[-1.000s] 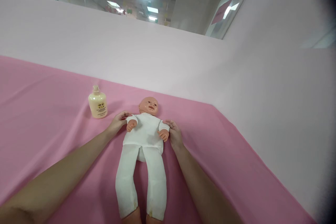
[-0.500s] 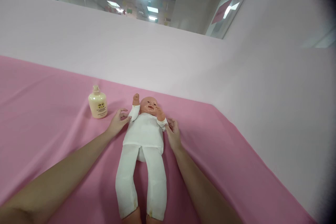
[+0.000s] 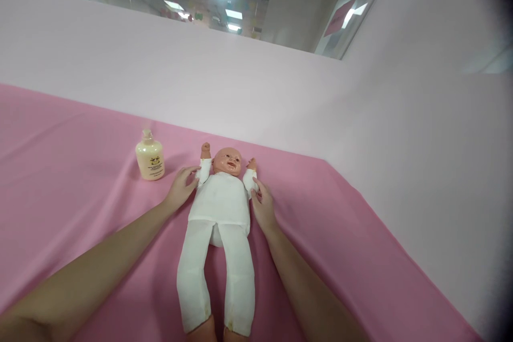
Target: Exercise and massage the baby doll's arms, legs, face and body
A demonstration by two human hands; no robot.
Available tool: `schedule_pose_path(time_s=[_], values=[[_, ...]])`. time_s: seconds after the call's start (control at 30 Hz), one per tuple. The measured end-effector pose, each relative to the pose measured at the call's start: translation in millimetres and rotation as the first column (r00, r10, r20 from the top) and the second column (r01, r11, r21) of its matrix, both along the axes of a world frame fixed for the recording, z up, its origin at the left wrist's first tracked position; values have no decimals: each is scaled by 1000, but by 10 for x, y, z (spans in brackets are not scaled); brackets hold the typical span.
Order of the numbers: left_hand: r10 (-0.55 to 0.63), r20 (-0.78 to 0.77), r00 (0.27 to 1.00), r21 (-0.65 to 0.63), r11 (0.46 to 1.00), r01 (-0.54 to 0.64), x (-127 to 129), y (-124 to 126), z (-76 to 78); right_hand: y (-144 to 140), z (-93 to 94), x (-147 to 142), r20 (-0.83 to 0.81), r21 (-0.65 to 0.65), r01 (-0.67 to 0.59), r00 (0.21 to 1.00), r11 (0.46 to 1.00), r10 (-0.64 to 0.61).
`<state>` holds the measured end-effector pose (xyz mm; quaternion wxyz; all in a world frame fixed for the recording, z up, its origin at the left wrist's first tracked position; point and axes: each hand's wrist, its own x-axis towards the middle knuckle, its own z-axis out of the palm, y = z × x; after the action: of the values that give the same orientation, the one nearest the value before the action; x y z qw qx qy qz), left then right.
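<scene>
A baby doll [image 3: 219,197] with a cloth body, white trousers and bare plastic head lies face up on the pink cloth, feet toward me. My left hand [image 3: 182,188] is closed about the doll's sleeved arm on the left, thumb below and fingers above. On the other side, my right hand [image 3: 264,207] pinches the doll's right-side arm near the white sleeve. Both doll arms are raised beside its head, with the small plastic hands pointing up. The doll's feet are cut off by the bottom of the picture.
A cream pump bottle [image 3: 150,159] with a dark print stands left of the doll. Pink cloth [image 3: 96,171] covers the tabletop. A white wall [image 3: 180,75] rises behind and to the right, with a glass window [image 3: 248,0] above.
The doll's right-side arm has swung outward, away from its chin, with my right hand on it. Its left-side arm has shifted slightly left, my left hand with it.
</scene>
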<state>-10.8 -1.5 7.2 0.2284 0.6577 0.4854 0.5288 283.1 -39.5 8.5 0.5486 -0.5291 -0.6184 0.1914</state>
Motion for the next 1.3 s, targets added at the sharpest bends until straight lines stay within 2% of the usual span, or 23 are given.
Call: schedule_pose_path(time_s=[0.2,0.33,0.47,0.7,0.87,0.97,1.1,1.3], values=[[36,-174,984,63,998,-25,-21,36,-85,53,-87,18,31,-38,24,999,999,-23],[38,-230,973,22,999,-34,-21,78,-144,89,-120,30,79,-72,88,993,993,-83],[70,-261,963,-49,995,-86,-33,115,-185,100,-139,36,111,-95,98,990,991,-88],[43,-267,963,-104,992,-73,-37,103,-140,134,-175,56,111,-131,120,988,984,-106],[16,-254,967,-156,986,-57,-15,66,-95,136,-161,60,31,-168,58,998,984,-54],[1,-201,980,-200,979,-42,-18,56,-95,126,-153,63,-19,-193,25,999,981,-29],[-36,-24,999,-235,972,29,-31,60,-111,129,-161,77,-89,-176,-6,996,984,-10],[-85,222,971,-220,966,135,-12,54,-107,148,-154,96,-183,-158,-27,983,987,-3]])
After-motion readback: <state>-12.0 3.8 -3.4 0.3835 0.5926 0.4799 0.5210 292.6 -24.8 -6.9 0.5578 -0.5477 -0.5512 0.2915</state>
